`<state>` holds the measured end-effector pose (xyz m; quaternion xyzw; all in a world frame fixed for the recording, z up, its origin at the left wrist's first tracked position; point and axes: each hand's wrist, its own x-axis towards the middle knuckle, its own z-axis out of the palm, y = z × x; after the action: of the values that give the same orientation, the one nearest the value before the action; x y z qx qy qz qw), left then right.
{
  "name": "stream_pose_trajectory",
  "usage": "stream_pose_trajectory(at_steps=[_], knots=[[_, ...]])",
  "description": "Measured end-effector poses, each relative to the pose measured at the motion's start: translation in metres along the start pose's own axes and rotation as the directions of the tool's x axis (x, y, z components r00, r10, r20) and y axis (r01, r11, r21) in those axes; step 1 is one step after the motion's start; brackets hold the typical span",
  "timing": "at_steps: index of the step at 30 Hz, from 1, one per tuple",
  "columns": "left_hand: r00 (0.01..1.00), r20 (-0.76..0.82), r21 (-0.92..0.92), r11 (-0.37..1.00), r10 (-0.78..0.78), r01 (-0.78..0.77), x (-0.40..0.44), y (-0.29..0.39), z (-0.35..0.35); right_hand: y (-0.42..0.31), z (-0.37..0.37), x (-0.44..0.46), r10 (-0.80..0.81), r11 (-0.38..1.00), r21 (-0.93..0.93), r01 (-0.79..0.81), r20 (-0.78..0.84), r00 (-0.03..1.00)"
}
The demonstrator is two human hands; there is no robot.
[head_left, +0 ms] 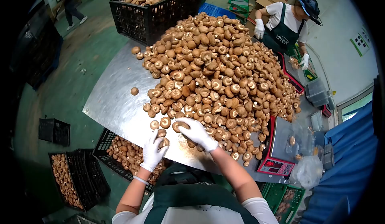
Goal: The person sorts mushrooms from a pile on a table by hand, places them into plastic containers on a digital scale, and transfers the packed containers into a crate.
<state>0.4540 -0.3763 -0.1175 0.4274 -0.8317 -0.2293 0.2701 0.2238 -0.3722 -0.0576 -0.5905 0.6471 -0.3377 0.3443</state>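
My left grip (pixel 153 152) has its fingers closed on a mushroom (pixel 164 142), near the edge of the shiny surface (pixel 116 91). My right grip (pixel 196 132) is closed on another mushroom (pixel 183 125), just beside the front of the big pile (pixel 216 71). Both my grips wear white gloves. The pile sits on the surface, and one loose mushroom (pixel 134 91) lies apart from it on the left. A black crate (pixel 99 146) with mushrooms in it is below the edge. A red scale (pixel 282 140) is on the right. A person (pixel 284 23) in white gloves is across from me, near another scale (pixel 294 69).
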Motion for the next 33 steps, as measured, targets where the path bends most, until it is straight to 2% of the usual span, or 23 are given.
stream_pose_trajectory(at_steps=[1,3,5,7,8,9,10,11,13,14,15,16,17,18,19,21,23,25,26,27,29,30,33], knots=[[0.992,-0.017,-0.053,0.991,-0.125,0.124,0.000,0.002,-0.003,-0.006,0.005,0.014,-0.019,0.990,-0.141,0.017,-0.013,1.000],[0.965,-0.125,-0.163,0.965,-0.229,0.208,-0.004,-0.007,0.000,-0.011,0.021,0.041,0.072,0.949,-0.310,-0.058,0.032,0.997],[0.959,-0.154,-0.173,0.962,-0.239,0.212,-0.006,-0.010,-0.008,0.005,0.048,0.053,0.005,0.932,-0.362,0.031,0.100,0.995],[0.948,-0.090,-0.317,0.911,-0.304,0.262,-0.014,-0.023,-0.019,-0.026,0.050,0.043,0.143,0.936,-0.350,-0.033,0.294,0.945],[0.946,-0.059,-0.381,0.883,-0.320,0.275,-0.019,-0.030,-0.027,-0.016,0.063,0.032,0.028,0.960,-0.273,0.070,0.340,0.940],[0.924,0.021,-0.358,0.860,-0.382,0.364,-0.025,-0.033,-0.043,-0.007,0.073,0.021,-0.086,0.967,-0.191,0.167,0.375,0.923],[0.927,0.053,-0.363,0.857,-0.372,0.365,-0.030,-0.039,-0.057,-0.021,0.063,0.011,-0.004,0.979,-0.177,0.100,0.478,0.878],[0.929,0.083,-0.369,0.854,-0.362,0.366,-0.033,-0.045,-0.071,0.002,0.071,0.004,-0.232,0.971,0.045,0.234,0.402,0.886],[0.902,0.108,-0.426,0.800,-0.418,0.422,-0.034,-0.052,-0.091,-0.013,0.041,0.002,-0.093,0.983,0.183,0.020,0.400,0.912],[0.954,0.022,-0.080,0.950,-0.300,0.301,-0.031,-0.055,-0.101,-0.013,0.028,0.006,-0.054,0.983,0.182,-0.011,0.344,0.937],[0.947,-0.023,-0.021,0.947,-0.322,0.321,-0.022,-0.054,-0.106,-0.002,0.018,0.022,-0.136,0.990,-0.005,0.142,0.242,0.961],[0.931,-0.055,-0.076,0.931,-0.361,0.357,-0.009,-0.055,-0.105,-0.008,0.003,0.035,-0.152,0.987,-0.037,0.156,0.087,0.985],[0.913,-0.087,-0.132,0.913,-0.399,0.386,0.007,-0.054,-0.101,-0.012,-0.009,0.052,-0.171,0.976,-0.137,0.171,0.013,0.985],[0.936,-0.135,-0.112,0.944,-0.324,0.310,0.027,-0.048,-0.096,-0.016,-0.018,0.067,-0.225,0.952,-0.232,0.200,-0.087,0.971],[0.952,-0.183,-0.088,0.968,-0.247,0.234,0.049,-0.041,-0.089,-0.022,-0.025,0.083,-0.212,0.936,-0.308,0.168,-0.116,0.970],[0.971,-0.120,-0.124,0.974,-0.206,0.191,0.088,-0.038,-0.064,-0.016,-0.023,0.113,-0.292,0.846,-0.509,0.159,-0.193,0.937],[0.982,-0.092,0.027,0.985,-0.167,0.170,0.120,-0.027,-0.034,0.009,-0.009,0.135,-0.272,0.614,-0.778,0.132,-0.052,0.961],[0.980,0.017,0.149,0.970,-0.199,0.194,0.135,-0.029,-0.004,0.007,0.010,0.129,-0.231,0.423,-0.889,0.178,0.084,0.969],[0.988,0.025,0.166,0.975,-0.151,0.145,0.135,-0.034,0.010,0.010,0.019,0.120,-0.252,0.393,-0.896,0.207,0.111,0.961],[0.992,-0.031,0.205,0.971,-0.123,0.127,0.131,-0.028,0.011,0.011,0.024,0.108,-0.272,0.360,-0.902,0.236,0.141,0.952],[0.998,-0.025,0.143,0.988,-0.056,0.059,0.113,-0.029,0.010,0.002,0.018,0.081,-0.233,0.439,-0.851,0.288,0.201,0.951],[0.999,0.019,0.076,0.996,-0.044,0.042,0.103,-0.026,0.004,-0.003,0.015,0.069,-0.234,0.456,-0.838,0.300,0.212,0.949],[0.993,0.116,0.170,0.985,-0.032,0.012,0.068,-0.013,-0.023,-0.001,0.013,0.043,-0.262,0.451,-0.816,0.361,0.265,0.928]])
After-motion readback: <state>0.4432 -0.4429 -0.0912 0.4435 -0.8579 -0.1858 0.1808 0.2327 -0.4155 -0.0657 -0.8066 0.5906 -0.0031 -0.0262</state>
